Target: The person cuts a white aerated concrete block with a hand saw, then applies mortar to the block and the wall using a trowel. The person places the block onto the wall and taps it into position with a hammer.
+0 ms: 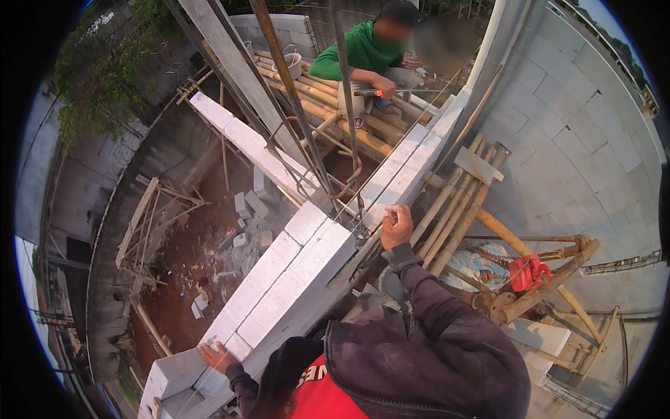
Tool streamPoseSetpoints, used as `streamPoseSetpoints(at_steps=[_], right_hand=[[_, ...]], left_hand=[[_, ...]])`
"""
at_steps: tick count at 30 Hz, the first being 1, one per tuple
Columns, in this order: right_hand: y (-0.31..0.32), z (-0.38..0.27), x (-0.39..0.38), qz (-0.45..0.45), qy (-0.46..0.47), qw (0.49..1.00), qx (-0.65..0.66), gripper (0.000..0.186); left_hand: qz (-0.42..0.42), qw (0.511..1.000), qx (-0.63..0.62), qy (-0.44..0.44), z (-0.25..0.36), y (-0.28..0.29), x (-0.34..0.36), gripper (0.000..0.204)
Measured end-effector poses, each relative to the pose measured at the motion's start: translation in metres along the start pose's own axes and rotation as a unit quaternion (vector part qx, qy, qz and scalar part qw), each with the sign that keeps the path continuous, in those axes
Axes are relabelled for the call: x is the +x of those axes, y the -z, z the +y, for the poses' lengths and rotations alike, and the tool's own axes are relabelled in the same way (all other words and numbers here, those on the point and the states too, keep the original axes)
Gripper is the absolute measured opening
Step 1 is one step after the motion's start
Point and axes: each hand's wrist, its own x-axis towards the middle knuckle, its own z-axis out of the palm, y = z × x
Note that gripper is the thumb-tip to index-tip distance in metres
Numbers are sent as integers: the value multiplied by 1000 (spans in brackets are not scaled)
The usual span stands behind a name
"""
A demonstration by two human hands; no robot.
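**Lining up a block course high on the wall**

Head view: a building site seen from the top of an unfinished wall of pale blocks, with a rubble-strewn dirt floor [209, 258] far below and a bamboo scaffold [453, 202] beside a finished block wall [579, 140]. The top course of white blocks [293, 279] runs between the person's two hands. The right hand [396, 225] is raised at the far end of that course, fingers curled shut as if pinching something thin; a taut string line [412, 133] runs away from it along the next wall section, though whether the string is actually in the fingers cannot be told. The left hand [215, 355] lies flat and open on the near end of the course, palm down, grasping nothing. Rusty steel bars [293, 91] rise just beyond the right hand. By the look of it, the step in hand is checking alignment; the next move would call for steadiness. Well beyond, a co-worker in green [363, 56] crouches on the bamboo with a tool.
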Motion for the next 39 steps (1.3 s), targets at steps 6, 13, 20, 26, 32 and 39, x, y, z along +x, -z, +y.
streamPoseSetpoints(at_steps=[6,13,20,26,32,39], right_hand=[[41,69,-19,-21,4,997,-70,11],[-3,-62,-41,-234,175,954,72,12],[-83,-93,-41,-341,258,899,92,14],[-102,-87,-44,-369,264,891,34,9],[-108,-86,-47,-371,283,884,16,8],[-108,-93,-47,-372,289,882,-10,10]], left_hand=[[9,1000,-16,-15,-3,-7,5,64],[-62,982,154,94,36,0,22,70],[18,988,154,13,14,-17,11,63],[22,990,137,20,42,0,4,59],[46,993,108,12,29,-5,-2,59],[31,993,108,25,27,-8,0,60]])
